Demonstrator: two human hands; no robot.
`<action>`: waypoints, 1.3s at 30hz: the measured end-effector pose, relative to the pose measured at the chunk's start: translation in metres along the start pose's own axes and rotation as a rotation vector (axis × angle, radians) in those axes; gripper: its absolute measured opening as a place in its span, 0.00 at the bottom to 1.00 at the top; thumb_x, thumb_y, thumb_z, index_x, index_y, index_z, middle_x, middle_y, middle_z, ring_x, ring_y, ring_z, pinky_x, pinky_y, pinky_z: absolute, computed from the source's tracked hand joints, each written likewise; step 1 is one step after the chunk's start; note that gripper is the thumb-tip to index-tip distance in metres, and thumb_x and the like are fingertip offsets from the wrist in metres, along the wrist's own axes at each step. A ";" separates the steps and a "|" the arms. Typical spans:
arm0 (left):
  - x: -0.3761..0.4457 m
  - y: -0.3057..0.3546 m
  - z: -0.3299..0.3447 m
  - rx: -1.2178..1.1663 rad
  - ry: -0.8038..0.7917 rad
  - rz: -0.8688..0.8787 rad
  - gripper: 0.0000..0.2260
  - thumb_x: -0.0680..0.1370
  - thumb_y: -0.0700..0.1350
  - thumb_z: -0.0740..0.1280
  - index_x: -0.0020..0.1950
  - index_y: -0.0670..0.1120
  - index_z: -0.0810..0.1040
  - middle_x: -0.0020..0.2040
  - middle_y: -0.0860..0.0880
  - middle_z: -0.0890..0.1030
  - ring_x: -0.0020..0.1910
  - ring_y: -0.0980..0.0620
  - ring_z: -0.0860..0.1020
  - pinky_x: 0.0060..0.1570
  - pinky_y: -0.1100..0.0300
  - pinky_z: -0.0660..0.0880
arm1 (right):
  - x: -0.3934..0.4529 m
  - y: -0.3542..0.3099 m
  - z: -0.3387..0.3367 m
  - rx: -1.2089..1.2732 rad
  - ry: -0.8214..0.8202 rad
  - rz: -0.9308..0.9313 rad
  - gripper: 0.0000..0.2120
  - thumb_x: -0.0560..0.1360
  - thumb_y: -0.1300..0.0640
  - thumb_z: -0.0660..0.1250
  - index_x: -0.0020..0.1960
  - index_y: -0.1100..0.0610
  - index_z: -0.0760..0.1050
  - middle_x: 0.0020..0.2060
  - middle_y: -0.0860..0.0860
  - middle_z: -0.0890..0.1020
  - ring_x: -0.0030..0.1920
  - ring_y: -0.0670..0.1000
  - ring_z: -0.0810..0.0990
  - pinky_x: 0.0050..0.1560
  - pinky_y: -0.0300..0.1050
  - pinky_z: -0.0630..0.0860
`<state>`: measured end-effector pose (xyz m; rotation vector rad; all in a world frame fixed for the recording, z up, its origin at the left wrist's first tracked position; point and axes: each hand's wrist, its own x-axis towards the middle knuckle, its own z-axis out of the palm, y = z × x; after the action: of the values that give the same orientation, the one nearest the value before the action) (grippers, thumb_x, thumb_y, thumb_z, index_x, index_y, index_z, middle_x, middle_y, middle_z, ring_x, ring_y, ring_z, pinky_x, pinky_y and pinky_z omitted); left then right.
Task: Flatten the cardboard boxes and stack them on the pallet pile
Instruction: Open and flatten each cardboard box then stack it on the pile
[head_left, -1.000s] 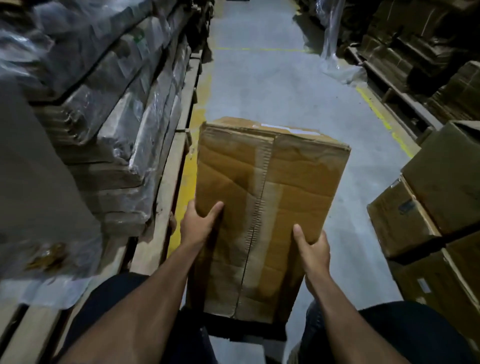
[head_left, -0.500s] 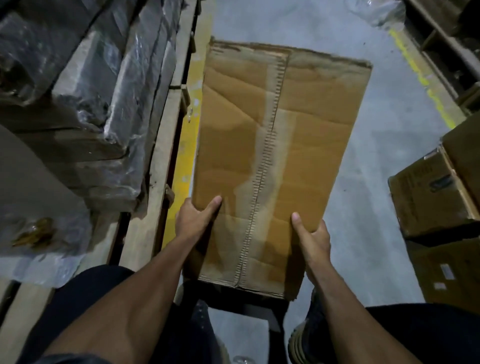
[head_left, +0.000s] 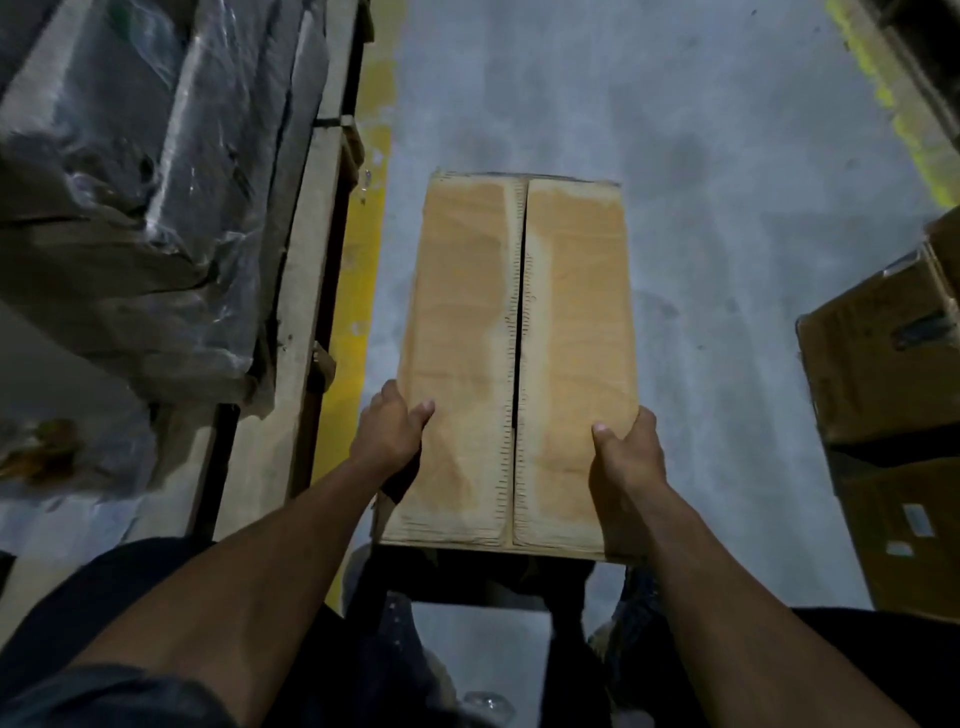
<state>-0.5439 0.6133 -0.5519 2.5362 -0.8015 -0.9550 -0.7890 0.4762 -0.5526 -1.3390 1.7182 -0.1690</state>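
Observation:
A brown cardboard box (head_left: 467, 322) is held in front of me over the grey floor, its long face turned up toward the camera. A dark slit runs down the middle between its two flaps, edged with tape marks. My left hand (head_left: 389, 434) grips the box's left edge near the bottom, thumb on the top face. On the right edge, my right hand (head_left: 631, 454) holds the box the same way, thumb on top. The far end of the box points away from me.
A wooden pallet (head_left: 306, 249) with plastic-wrapped flattened cardboard (head_left: 171, 171) stands at the left, beside a yellow floor line (head_left: 363, 291). Closed cardboard boxes (head_left: 883, 384) are stacked at the right. My legs in dark trousers (head_left: 130, 623) show at the bottom.
The box has tipped from standing tilted to lying nearly flat, seam side up, and sits lower in view. Both hands kept their hold on its sides. My view swung further down.

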 end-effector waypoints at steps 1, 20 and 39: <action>0.000 0.001 -0.001 0.046 0.009 0.021 0.32 0.84 0.54 0.59 0.79 0.36 0.52 0.77 0.36 0.61 0.75 0.36 0.62 0.68 0.46 0.64 | 0.001 0.000 0.000 0.003 -0.001 -0.001 0.26 0.81 0.50 0.64 0.75 0.53 0.60 0.67 0.57 0.74 0.65 0.62 0.73 0.66 0.57 0.72; 0.012 0.105 -0.018 1.097 -0.001 1.291 0.27 0.81 0.62 0.49 0.52 0.45 0.78 0.52 0.44 0.79 0.58 0.42 0.74 0.72 0.47 0.63 | 0.008 0.003 0.008 -0.080 -0.006 0.017 0.27 0.81 0.44 0.62 0.75 0.49 0.56 0.70 0.53 0.70 0.67 0.60 0.72 0.66 0.65 0.70; -0.014 0.034 -0.081 1.037 -0.030 0.270 0.21 0.81 0.59 0.58 0.69 0.48 0.68 0.66 0.45 0.70 0.63 0.45 0.72 0.58 0.50 0.73 | -0.006 -0.002 0.004 -0.055 -0.011 0.007 0.26 0.81 0.44 0.62 0.74 0.47 0.56 0.69 0.53 0.70 0.66 0.60 0.72 0.65 0.66 0.71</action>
<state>-0.5111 0.6024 -0.4702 3.0439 -1.9882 -0.5369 -0.7850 0.4820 -0.5505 -1.3717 1.7289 -0.1107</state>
